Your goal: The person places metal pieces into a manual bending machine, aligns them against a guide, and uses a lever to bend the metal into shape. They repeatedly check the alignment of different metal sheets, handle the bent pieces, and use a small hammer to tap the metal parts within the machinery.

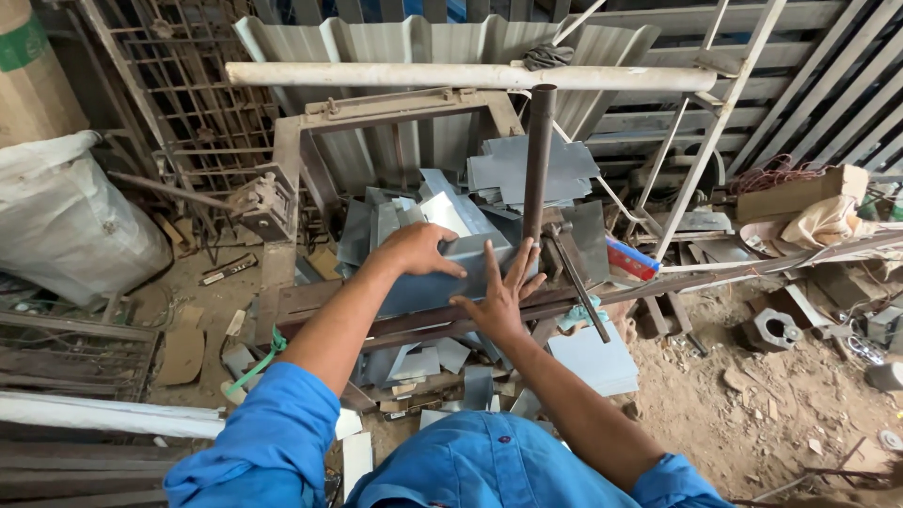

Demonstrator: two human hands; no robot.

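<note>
A bent grey sheet-metal piece [442, 273] rests on the rusty bar of a metal bending frame [310, 301]. My left hand [417, 248] lies on top of the piece, fingers curled over its upper edge. My right hand [501, 287] presses flat against its front face with fingers spread. Both arms wear blue sleeves. A rusty upright lever pipe [538, 155] stands just right of the piece.
A stack of flat grey sheets [531, 169] lies behind the frame, and cut sheets [593, 362] lie on the dirt below. A white pipe [470, 75] runs across the top. A white sack [66, 216] sits left; scrap and a cardboard box [800, 193] sit right.
</note>
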